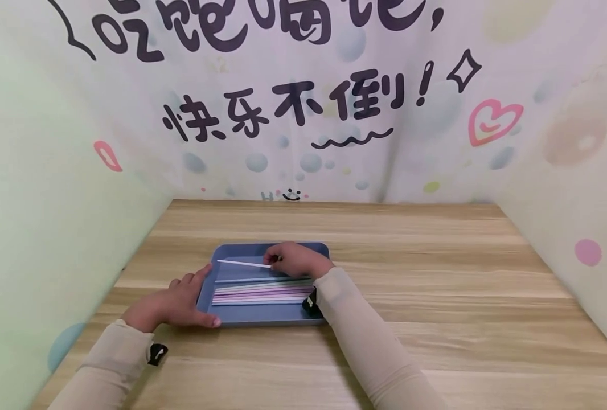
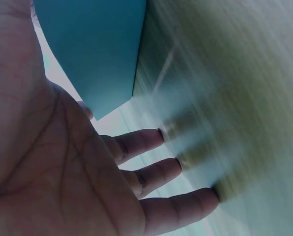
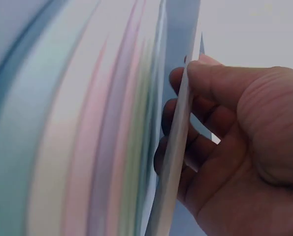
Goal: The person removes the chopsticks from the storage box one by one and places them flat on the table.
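Resting at the left end of the tray, the left hand lies with fingers spread and nearly straight, the thumb at the near left corner. It grips no stick; the left wrist view shows the palm bare beside the tray wall. The contact is judged to be a steadying one. A black band sits at that wrist.

Inside the tray, a row of pastel sticks lies side by side across the near half. Just beyond it one pale blue stick lies slightly apart. Both run left to right, along the tray's long side.

Over the far part is the held stick, whitish, its free end pointing left and a little away from the person. Its long axis runs nearly level across the tray, close to parallel with the row. Its right end is hidden in the head view.

The right hand pinches it between thumb and fingertips, the grip narrow.

Progress, as judged: one stick is in hand and off the row; the others lie in the tray, handled by neither hand. Whether the held stick is being taken out or laid in cannot be determined.
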`<state>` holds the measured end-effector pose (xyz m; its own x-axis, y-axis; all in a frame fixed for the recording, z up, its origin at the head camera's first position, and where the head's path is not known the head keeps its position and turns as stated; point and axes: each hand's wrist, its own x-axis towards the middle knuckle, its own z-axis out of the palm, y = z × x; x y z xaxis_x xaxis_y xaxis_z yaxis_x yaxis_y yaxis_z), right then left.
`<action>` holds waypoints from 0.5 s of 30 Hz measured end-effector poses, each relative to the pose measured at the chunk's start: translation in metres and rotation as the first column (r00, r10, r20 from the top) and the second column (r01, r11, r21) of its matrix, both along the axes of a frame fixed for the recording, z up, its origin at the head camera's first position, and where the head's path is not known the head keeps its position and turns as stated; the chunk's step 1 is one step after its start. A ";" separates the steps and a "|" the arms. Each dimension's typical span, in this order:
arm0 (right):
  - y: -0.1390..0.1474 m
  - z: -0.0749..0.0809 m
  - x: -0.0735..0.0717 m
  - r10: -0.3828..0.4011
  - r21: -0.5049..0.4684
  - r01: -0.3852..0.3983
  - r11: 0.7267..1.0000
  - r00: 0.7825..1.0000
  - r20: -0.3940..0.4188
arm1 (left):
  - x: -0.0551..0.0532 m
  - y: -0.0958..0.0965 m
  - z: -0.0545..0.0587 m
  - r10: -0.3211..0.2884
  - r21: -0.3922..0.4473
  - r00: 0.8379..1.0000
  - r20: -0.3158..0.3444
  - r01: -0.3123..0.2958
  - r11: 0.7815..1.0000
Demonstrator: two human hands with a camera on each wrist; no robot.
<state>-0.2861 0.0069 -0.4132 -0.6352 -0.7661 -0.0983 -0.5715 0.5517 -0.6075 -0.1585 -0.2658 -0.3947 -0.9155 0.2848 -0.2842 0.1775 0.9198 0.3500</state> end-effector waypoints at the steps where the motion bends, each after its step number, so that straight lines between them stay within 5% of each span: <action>1: 0.000 0.000 0.000 0.004 -0.002 -0.004 1.000 1.000 0.006 | 0.001 0.000 0.000 -0.005 0.005 1.000 -0.004 0.005 1.000; 15: -0.004 0.020 0.005 0.050 -0.009 -0.050 0.999 0.997 -0.051 | 0.001 0.002 0.003 0.023 -0.010 0.999 0.047 -0.022 1.000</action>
<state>-0.2806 0.0026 -0.3931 -0.6000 -0.7978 -0.0589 -0.6281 0.5154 -0.5830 -0.1575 -0.2638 -0.3919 -0.9071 0.2613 -0.3299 0.1402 0.9267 0.3486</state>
